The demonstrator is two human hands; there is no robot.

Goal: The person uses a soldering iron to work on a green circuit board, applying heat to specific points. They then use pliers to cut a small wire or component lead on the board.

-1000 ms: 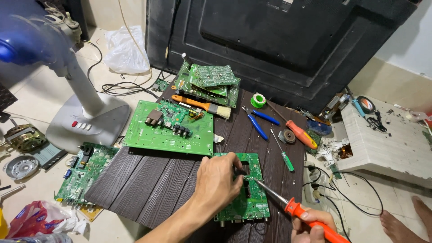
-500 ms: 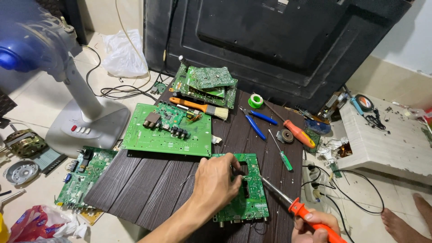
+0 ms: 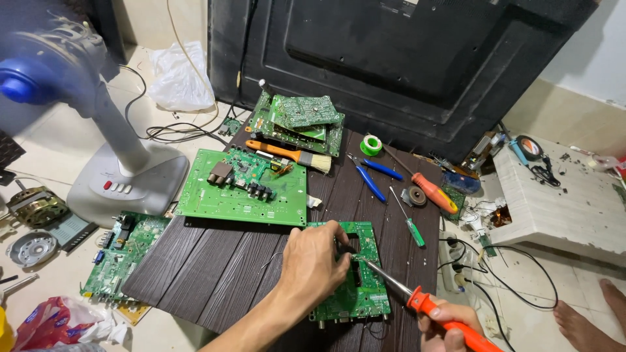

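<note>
Pressing circuit board (image 3: 362,293) under left hand (image 3: 313,267) | right hand (image 3: 447,319) gripping screwdriver (image 3: 417,300)

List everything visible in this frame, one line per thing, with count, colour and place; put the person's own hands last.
circuit boards: about six, green; one under the hands, a large one behind it, a stack further back, one on the floor at left
work board: one, dark brown, on the floor
paintbrush: one, orange handle, beside the stack
pliers: one, blue handles
small screwdriver: one, green handle
fan: one, blue and grey, left
television back: one, black, behind
bare foot: one, lower right corner
left hand: on the near circuit board
right hand: holds an orange-handled screwdriver, tip at the board
</note>
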